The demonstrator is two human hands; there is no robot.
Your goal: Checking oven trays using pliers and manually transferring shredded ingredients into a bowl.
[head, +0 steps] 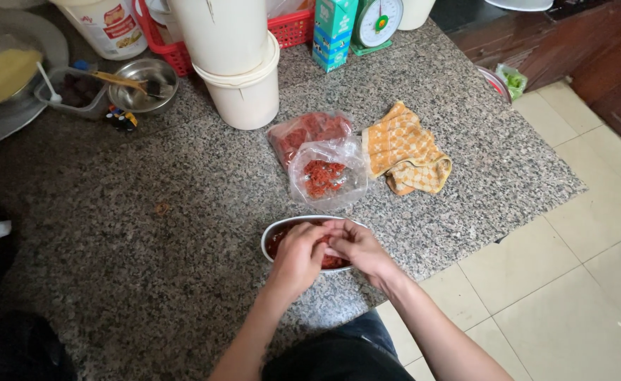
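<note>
Red dried bits fill the metal bowl point(276, 233); left hand point(297, 255) and right hand point(356, 247) pinch together just above them, held item unclear.

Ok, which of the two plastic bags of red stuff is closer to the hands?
The smaller clear bag, lying just beyond the metal bowl the hands are over. The fuller bag sits behind it, nearer the white buckets.

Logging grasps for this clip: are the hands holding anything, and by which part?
Cannot be told: both the left hand and right hand meet over the metal bowl of red pieces, fingertips together, hiding whatever they pinch.
</note>
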